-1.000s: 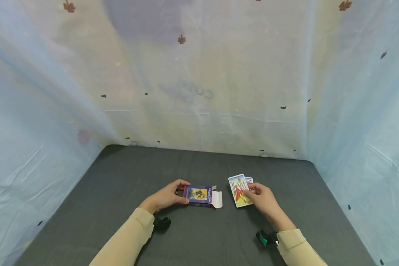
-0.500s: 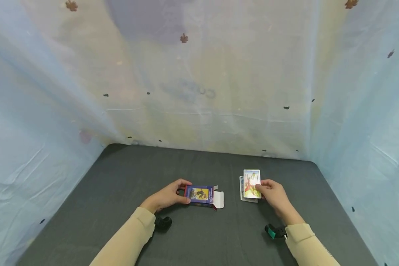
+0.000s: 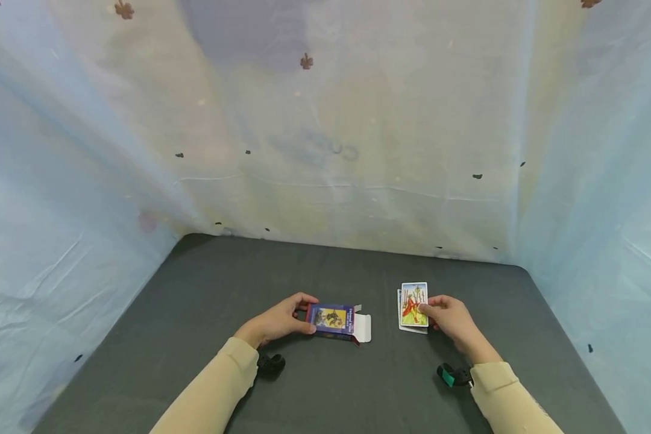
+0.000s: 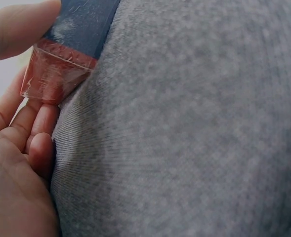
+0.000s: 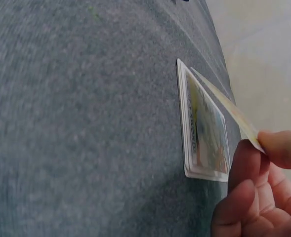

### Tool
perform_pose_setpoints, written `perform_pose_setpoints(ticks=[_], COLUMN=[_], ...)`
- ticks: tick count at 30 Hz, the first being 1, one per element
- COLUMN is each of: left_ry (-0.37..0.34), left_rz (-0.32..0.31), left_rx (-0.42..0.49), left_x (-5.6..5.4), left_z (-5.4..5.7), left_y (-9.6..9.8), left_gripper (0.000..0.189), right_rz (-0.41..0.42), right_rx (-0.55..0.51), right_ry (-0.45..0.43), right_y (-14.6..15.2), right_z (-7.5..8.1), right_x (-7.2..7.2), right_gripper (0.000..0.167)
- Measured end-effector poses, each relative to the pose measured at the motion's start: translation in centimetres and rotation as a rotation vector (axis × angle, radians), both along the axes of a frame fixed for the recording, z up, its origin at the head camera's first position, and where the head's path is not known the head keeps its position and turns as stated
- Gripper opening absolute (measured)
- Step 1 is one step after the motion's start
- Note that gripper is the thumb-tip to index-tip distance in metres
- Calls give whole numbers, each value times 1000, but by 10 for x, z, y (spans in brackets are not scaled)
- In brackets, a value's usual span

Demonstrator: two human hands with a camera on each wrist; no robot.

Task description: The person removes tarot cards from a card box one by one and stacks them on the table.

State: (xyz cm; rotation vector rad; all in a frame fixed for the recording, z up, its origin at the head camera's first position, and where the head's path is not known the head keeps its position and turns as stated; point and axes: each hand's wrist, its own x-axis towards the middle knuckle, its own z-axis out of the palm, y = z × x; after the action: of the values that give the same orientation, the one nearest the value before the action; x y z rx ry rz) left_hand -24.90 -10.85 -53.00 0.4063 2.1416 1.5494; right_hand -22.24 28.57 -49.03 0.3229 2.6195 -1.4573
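My left hand (image 3: 278,319) grips the closed left end of a blue and red card box (image 3: 331,319) on the table, thumb in front and fingers behind. The box's white end flap (image 3: 363,328) stands open toward the right. Between thumb and fingers, my right hand (image 3: 454,321) pinches a single picture card (image 3: 412,301) with a red-clad figure on it. In the right wrist view that card (image 5: 229,106) is tilted, just above a small stack of cards (image 5: 207,138) lying on the cloth. The left wrist view shows the box's clear-wrapped red end (image 4: 56,74) by my fingers.
A dark grey cloth covers the table (image 3: 325,386). Pale printed curtains (image 3: 325,120) hang behind it and along both sides. A black strap (image 3: 271,364) is on my left wrist, and another black strap (image 3: 454,375) with a green patch is on my right.
My right hand has moved right with the card, which has turned from slanted to nearly straight and come down over the stack. The left hand keeps its grip on the box.
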Motion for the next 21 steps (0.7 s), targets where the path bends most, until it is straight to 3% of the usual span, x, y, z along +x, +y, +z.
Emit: perform_pose_setpoints(ticks=[21], left_ry=[-12], left_rz=[-11], left_rx=[-13], left_x=[-2], left_z=[1], left_y=[-2], left_gripper=[63], right_rz=[-23], right_rx=[228], right_ry=[-15], right_y=[-5], right_z=[-11], right_x=[-3], right_gripper=[30])
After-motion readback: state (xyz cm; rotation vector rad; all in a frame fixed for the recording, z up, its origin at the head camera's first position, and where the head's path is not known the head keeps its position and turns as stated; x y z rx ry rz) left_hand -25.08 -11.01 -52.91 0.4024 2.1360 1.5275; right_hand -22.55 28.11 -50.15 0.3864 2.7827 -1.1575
